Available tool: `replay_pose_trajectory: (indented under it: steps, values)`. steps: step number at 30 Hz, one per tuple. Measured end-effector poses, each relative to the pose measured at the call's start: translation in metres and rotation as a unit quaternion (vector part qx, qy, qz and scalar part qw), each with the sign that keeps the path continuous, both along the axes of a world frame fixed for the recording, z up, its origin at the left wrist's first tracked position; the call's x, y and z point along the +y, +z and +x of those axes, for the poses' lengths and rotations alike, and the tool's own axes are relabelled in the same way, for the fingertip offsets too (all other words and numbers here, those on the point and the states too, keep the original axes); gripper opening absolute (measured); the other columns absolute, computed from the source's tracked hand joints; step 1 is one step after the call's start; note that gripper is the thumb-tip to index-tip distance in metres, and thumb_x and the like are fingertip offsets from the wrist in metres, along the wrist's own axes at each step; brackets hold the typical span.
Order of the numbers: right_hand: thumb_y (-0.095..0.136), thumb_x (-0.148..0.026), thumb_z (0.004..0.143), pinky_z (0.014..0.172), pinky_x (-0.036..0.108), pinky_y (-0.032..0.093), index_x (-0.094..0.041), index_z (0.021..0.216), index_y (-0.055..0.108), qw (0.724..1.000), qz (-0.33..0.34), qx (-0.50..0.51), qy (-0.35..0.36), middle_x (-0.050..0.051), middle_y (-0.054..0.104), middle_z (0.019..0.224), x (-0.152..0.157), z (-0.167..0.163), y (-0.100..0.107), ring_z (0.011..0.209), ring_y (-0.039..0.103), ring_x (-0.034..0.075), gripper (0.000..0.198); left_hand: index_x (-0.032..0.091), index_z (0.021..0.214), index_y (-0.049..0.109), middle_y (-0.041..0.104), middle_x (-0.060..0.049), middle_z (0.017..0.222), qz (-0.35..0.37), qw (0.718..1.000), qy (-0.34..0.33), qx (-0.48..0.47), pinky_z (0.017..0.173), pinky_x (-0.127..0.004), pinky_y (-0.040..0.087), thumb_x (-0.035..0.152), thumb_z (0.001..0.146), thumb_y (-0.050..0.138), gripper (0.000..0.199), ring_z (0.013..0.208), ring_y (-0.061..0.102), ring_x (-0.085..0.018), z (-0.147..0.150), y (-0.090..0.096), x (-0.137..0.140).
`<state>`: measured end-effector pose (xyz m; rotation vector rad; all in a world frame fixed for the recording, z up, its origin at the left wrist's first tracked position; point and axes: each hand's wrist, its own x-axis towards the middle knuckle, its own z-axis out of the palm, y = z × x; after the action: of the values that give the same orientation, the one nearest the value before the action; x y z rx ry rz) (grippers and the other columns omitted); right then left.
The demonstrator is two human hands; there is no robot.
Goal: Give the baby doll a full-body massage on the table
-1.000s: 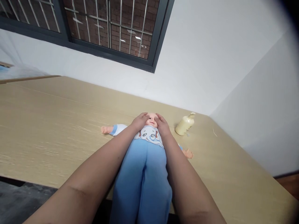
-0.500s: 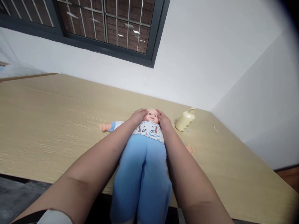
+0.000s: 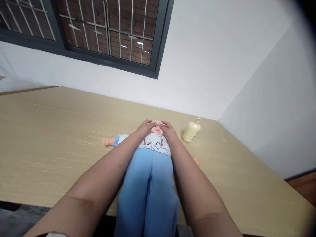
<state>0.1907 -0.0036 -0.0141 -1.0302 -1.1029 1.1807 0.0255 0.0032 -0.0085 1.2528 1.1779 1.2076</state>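
Fingers (image 3: 147, 122) loosely curved, not clenched, the left hand (image 3: 143, 129) and right hand (image 3: 171, 132) cupped both sides of the baby doll's head (image 3: 157, 130), thumbs (image 3: 162, 127) over its eyes; I saw the baby doll (image 3: 153, 161) lying face up on the wooden table (image 3: 61, 141), a cream pump bottle (image 3: 191, 132) near the right hand

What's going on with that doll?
A person has the left hand and right hand on either side of the doll's face, with the thumbs over its eyes. The doll lies face up on the table, arms out and legs toward the person. A pale yellow bottle stands off to the right, untouched.
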Motion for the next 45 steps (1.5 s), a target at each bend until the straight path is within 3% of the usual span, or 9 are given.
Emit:
replay_pose_trajectory:
  steps: [3,6,11,18,21,25,33,41,45]
  values:
    - [0.078,-0.043,0.069,0.079,0.035,0.055,-0.024,0.109,0.062,1.0,0.006,-0.024,-0.016,0.004,0.071,0.102,0.005,-0.002,-0.001,0.089,0.068,0.02,0.047,0.022,0.108,0.065,0.071,-0.01,0.105,-0.002,1.0,0.011,0.022,0.078,-0.035,0.048,0.055,0.065,0.078,0.057,0.099,0.065,-0.031,0.0,0.0,0.002]
    - [0.074,-0.044,0.073,0.078,0.035,0.055,-0.024,0.108,0.063,1.0,0.008,-0.007,-0.009,0.004,0.072,0.1,0.006,-0.002,-0.003,0.086,0.069,0.02,0.042,0.022,0.106,0.065,0.07,-0.011,0.11,0.001,1.0,0.011,0.014,0.08,-0.034,0.048,0.051,0.07,0.075,0.047,0.102,0.064,-0.029,0.001,-0.004,0.007]
    - [0.073,-0.031,0.075,0.079,0.038,0.057,-0.025,0.118,0.061,0.996,-0.038,0.078,0.033,0.005,0.072,0.102,-0.001,0.002,-0.001,0.09,0.069,0.023,0.045,0.021,0.109,0.064,0.069,-0.011,0.116,-0.011,0.999,-0.021,-0.049,0.081,-0.033,0.053,0.034,0.081,0.063,0.031,0.1,0.067,-0.025,0.001,-0.007,0.008]
    - [0.069,-0.018,0.074,0.077,0.04,0.059,-0.024,0.127,0.057,0.989,-0.074,0.121,0.038,0.008,0.072,0.108,-0.011,0.007,0.003,0.087,0.07,0.023,0.054,0.022,0.116,0.066,0.071,-0.012,0.116,-0.039,0.994,-0.037,-0.09,0.079,-0.037,0.056,0.022,0.078,0.064,0.038,0.095,0.07,-0.027,-0.001,-0.002,-0.001]
    - [0.068,-0.024,0.076,0.079,0.039,0.058,-0.023,0.121,0.061,0.995,-0.046,0.085,0.0,0.007,0.073,0.104,-0.009,0.004,0.001,0.089,0.069,0.023,0.046,0.021,0.112,0.068,0.07,-0.011,0.117,-0.03,0.996,-0.026,-0.082,0.084,-0.037,0.054,0.021,0.076,0.064,0.036,0.101,0.068,-0.027,0.0,-0.002,0.001]
    - [0.073,-0.036,0.073,0.087,0.035,0.054,-0.024,0.111,0.065,0.999,0.02,-0.009,-0.03,0.004,0.071,0.108,-0.003,0.0,-0.002,0.099,0.066,0.021,0.041,0.02,0.096,0.071,0.072,-0.009,0.113,0.004,0.998,-0.016,-0.058,0.091,-0.035,0.05,0.035,0.082,0.061,0.023,0.107,0.064,-0.027,0.0,0.0,0.002]
    - [0.078,-0.039,0.068,0.083,0.034,0.054,-0.023,0.106,0.065,0.997,0.024,-0.067,-0.043,0.004,0.072,0.101,-0.008,-0.007,0.006,0.092,0.067,0.02,0.044,0.018,0.095,0.066,0.073,-0.009,0.088,-0.008,0.999,-0.038,-0.031,0.071,-0.035,0.052,0.048,0.065,0.081,0.045,0.082,0.068,-0.027,-0.004,0.007,-0.007]
    - [0.073,-0.028,0.075,0.08,0.038,0.057,-0.024,0.121,0.059,0.993,-0.069,0.089,0.041,0.007,0.072,0.104,-0.019,-0.008,0.016,0.09,0.07,0.023,0.048,0.018,0.094,0.062,0.07,-0.008,0.092,-0.025,0.997,-0.045,-0.057,0.068,-0.032,0.052,0.049,0.068,0.079,0.044,0.081,0.067,-0.023,-0.008,0.008,-0.009]
    - [0.07,-0.018,0.075,0.076,0.037,0.059,-0.024,0.125,0.058,0.985,-0.107,0.127,0.052,0.008,0.071,0.108,-0.022,0.0,0.019,0.087,0.07,0.022,0.052,0.018,0.092,0.062,0.071,-0.009,0.094,-0.023,0.993,-0.061,-0.101,0.071,-0.033,0.055,0.042,0.072,0.074,0.033,0.082,0.068,-0.023,-0.009,0.005,-0.008]
